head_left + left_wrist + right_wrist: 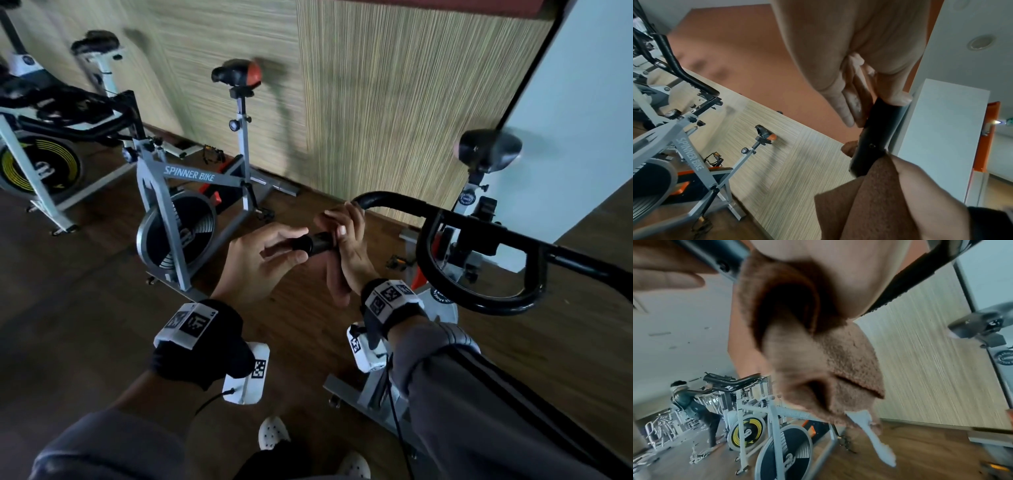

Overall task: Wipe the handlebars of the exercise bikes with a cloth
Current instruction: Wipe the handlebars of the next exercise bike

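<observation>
The black handlebar (394,199) of the nearest bike runs across the right of the head view, its free end (310,244) pointing left. My right hand (342,226) grips the bar just behind that end, fingers curled over it, with a brown cloth (818,353) held between palm and bar. Folds of the cloth (859,203) hang below the hand. My left hand (294,246) pinches the bar's end (873,138) between thumb and nearly straight fingers (846,110).
A grey Spinner Bike (190,173) stands to the left on the wooden floor, and a bike with a yellow-ringed flywheel (37,164) further left. This bike's saddle (489,150) is at the right by a white wall. Another person (688,399) stands at a far bike.
</observation>
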